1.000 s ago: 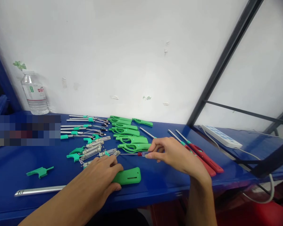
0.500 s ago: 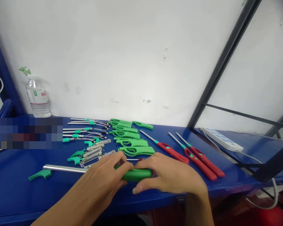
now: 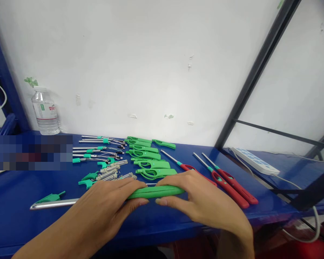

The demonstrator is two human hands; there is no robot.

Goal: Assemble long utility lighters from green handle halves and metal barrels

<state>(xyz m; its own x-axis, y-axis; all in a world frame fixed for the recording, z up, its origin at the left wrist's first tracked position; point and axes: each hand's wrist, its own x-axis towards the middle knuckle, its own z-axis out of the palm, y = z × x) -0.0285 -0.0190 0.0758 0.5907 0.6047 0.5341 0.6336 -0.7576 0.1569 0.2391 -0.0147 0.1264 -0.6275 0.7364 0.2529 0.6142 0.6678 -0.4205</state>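
Note:
Near the front of the blue table I hold a green utility lighter (image 3: 156,192) between both hands, its seam facing me. My left hand (image 3: 110,201) is closed round its left part, and its metal tube (image 3: 54,204) sticks out to the left. My right hand (image 3: 194,196) pinches the handle's right end, thumb below and fingers on top. Behind my hands lie several green handle shells (image 3: 156,173) in a column. Left of them are small clear fuel tanks (image 3: 108,175) and metal tubes with wires (image 3: 89,151). A green trigger piece (image 3: 50,198) lies beside the held tube.
Red lighters (image 3: 229,189) lie to the right on the blue table (image 3: 162,232). A water bottle (image 3: 45,111) stands at the back left by the wall. On the right are a dark metal post (image 3: 256,75) and a white power strip (image 3: 256,161).
The lighter has turned so its seam edge faces me, and its tube end has swung left and down. My right hand has shifted right along the handle.

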